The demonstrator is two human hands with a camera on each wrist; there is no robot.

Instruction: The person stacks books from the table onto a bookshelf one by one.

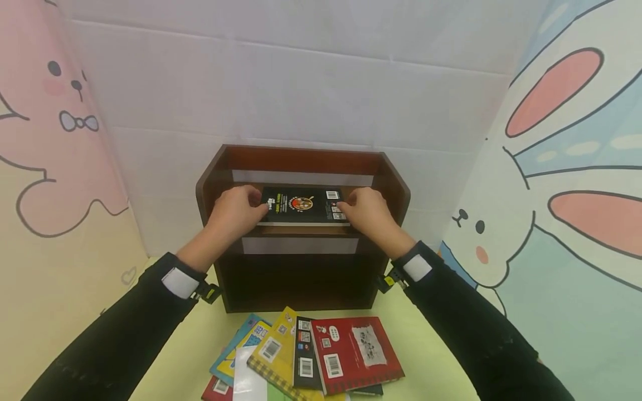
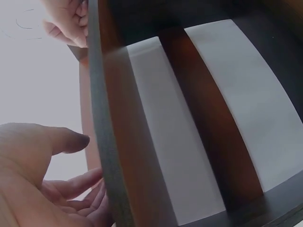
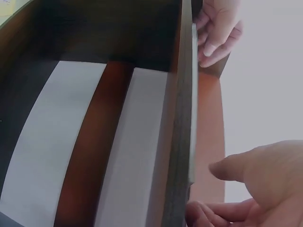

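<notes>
A black book (image 1: 303, 206) with an orange round picture and barcodes lies flat on the upper level of a dark brown wooden shelf (image 1: 301, 157). At its left end my left hand (image 1: 234, 209) holds it, thumb over the cover. My right hand (image 1: 370, 210) holds the opposite end the same way. The right wrist view shows the book's pale page edge (image 3: 194, 109) along the shelf board. In the left wrist view, the left hand's curled fingers (image 2: 78, 198) are at the board's edge; its thumb stands above them. Some fingertips are hidden in the head view.
In front of the shelf, a fanned pile holds a red book (image 1: 356, 351), a yellow book (image 1: 276, 348), a blue book (image 1: 228, 356) and several others on a pale green surface (image 1: 426, 345). White sheeting hangs behind; cartoon-printed panels stand at both sides.
</notes>
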